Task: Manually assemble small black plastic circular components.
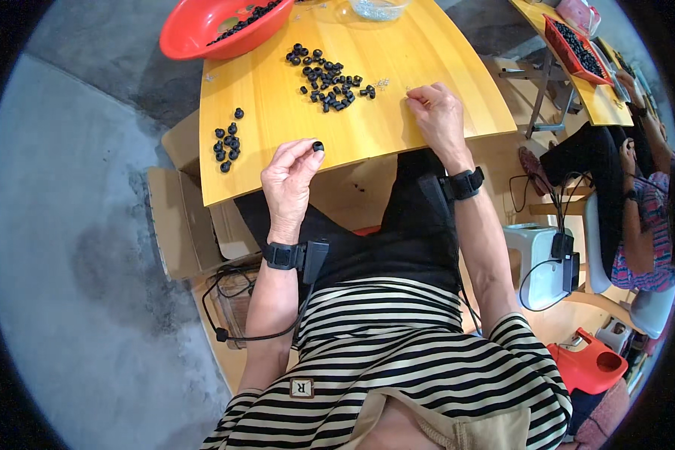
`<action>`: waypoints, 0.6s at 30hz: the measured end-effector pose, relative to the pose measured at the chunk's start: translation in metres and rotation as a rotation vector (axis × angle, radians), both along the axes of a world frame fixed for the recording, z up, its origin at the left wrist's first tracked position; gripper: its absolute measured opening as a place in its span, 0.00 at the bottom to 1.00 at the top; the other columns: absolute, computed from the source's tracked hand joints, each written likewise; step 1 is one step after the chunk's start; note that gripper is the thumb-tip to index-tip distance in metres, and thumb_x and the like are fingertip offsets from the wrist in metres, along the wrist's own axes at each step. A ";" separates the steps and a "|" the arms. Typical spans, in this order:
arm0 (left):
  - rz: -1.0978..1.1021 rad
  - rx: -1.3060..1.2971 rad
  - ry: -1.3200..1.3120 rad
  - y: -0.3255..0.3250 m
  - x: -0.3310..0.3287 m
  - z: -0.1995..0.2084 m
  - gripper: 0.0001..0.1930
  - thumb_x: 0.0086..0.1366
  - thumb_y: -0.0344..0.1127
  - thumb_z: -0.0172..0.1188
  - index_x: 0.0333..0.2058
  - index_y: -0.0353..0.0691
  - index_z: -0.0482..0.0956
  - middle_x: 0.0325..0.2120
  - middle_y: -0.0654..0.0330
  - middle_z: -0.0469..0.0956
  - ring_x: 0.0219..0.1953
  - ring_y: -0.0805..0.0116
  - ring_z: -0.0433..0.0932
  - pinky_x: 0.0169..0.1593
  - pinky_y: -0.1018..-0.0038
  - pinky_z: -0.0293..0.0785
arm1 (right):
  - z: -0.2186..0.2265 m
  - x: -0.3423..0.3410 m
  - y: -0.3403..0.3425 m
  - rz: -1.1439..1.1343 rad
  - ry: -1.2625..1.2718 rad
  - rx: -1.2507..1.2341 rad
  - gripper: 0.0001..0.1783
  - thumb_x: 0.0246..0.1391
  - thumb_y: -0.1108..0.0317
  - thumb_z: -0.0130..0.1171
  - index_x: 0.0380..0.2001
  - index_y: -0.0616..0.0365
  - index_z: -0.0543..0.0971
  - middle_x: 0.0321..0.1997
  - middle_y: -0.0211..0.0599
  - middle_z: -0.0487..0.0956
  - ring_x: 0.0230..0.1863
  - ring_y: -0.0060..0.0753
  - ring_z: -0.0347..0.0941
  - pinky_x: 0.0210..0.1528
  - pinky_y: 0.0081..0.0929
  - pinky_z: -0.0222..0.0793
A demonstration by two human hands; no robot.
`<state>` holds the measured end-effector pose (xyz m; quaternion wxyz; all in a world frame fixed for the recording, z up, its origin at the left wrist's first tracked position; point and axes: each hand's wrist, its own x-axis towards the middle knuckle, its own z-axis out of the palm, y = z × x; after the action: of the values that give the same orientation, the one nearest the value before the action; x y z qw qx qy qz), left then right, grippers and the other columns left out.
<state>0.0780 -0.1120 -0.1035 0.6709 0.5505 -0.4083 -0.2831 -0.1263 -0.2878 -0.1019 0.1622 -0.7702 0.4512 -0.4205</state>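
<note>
Just over the near edge of the yellow table, my left hand [289, 180] pinches a small black hollow plastic part [318, 146] between thumb and fingertips, its opening tilted up. My right hand [437, 118] is above the table's right half, thumb and fingertips pressed together; whatever they grip, if anything, is too small to make out. Between and beyond my hands lies a loose pile of similar black parts [336, 82]. Beside that pile are a few tiny silvery pieces [383, 84]. Toward the left edge, several black parts with rounded knobs [228, 144] form a separate cluster.
A red basin [195, 34] with black parts stands at the far left of the table [427, 45]; a clear bowl [379, 10] of silvery pieces is at the far edge. An open cardboard box [174, 225] sits below left. Another person [641, 225] works at a second table on the right.
</note>
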 end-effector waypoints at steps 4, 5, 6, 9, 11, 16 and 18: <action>0.000 0.014 -0.017 0.002 -0.002 0.000 0.12 0.57 0.23 0.66 0.41 0.34 0.83 0.39 0.63 0.78 0.42 0.76 0.75 0.49 0.80 0.70 | 0.002 0.001 0.000 -0.006 0.085 -0.012 0.06 0.47 0.69 0.63 0.29 0.59 0.82 0.27 0.42 0.78 0.32 0.43 0.76 0.36 0.35 0.72; 0.001 0.021 -0.028 0.002 -0.003 0.001 0.12 0.57 0.23 0.66 0.41 0.34 0.83 0.39 0.63 0.78 0.42 0.76 0.75 0.49 0.80 0.70 | -0.001 0.001 -0.001 -0.012 0.101 -0.011 0.07 0.48 0.69 0.63 0.30 0.60 0.82 0.27 0.42 0.77 0.31 0.42 0.76 0.36 0.34 0.72; 0.002 0.027 -0.038 0.002 -0.004 0.002 0.12 0.57 0.24 0.66 0.41 0.34 0.83 0.40 0.63 0.78 0.42 0.76 0.75 0.49 0.80 0.70 | -0.002 0.001 -0.002 -0.019 0.116 -0.010 0.07 0.49 0.70 0.63 0.31 0.61 0.81 0.27 0.42 0.77 0.31 0.41 0.76 0.36 0.32 0.72; -0.004 -0.007 -0.039 0.001 -0.003 -0.002 0.12 0.57 0.24 0.66 0.41 0.34 0.83 0.40 0.63 0.78 0.42 0.76 0.75 0.48 0.81 0.71 | 0.001 0.002 0.001 -0.037 0.225 0.018 0.08 0.51 0.67 0.60 0.33 0.59 0.79 0.31 0.43 0.79 0.33 0.44 0.77 0.38 0.37 0.72; 0.003 0.032 -0.070 0.002 -0.004 0.000 0.12 0.57 0.23 0.66 0.41 0.34 0.83 0.40 0.63 0.78 0.42 0.76 0.75 0.48 0.80 0.71 | 0.006 0.000 0.008 0.019 -0.008 0.113 0.08 0.54 0.68 0.59 0.34 0.61 0.77 0.31 0.42 0.79 0.32 0.39 0.77 0.36 0.33 0.74; -0.036 0.012 0.004 0.010 -0.007 0.007 0.12 0.56 0.23 0.66 0.41 0.33 0.83 0.38 0.63 0.78 0.39 0.77 0.75 0.47 0.81 0.71 | 0.044 -0.007 0.064 0.343 -0.663 0.653 0.07 0.59 0.70 0.58 0.33 0.65 0.76 0.28 0.36 0.79 0.26 0.24 0.77 0.28 0.19 0.75; -0.078 0.018 0.079 0.020 -0.015 0.013 0.13 0.56 0.23 0.66 0.42 0.33 0.82 0.37 0.63 0.78 0.38 0.77 0.75 0.47 0.81 0.71 | 0.050 -0.005 0.086 0.467 -0.780 0.848 0.07 0.58 0.71 0.59 0.35 0.65 0.77 0.29 0.37 0.80 0.25 0.24 0.77 0.29 0.21 0.76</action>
<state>0.0635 -0.0921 -0.0901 0.6700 0.5284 -0.4003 -0.3341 -0.1317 -0.2017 -0.0516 0.6947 -0.5067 0.3063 -0.4084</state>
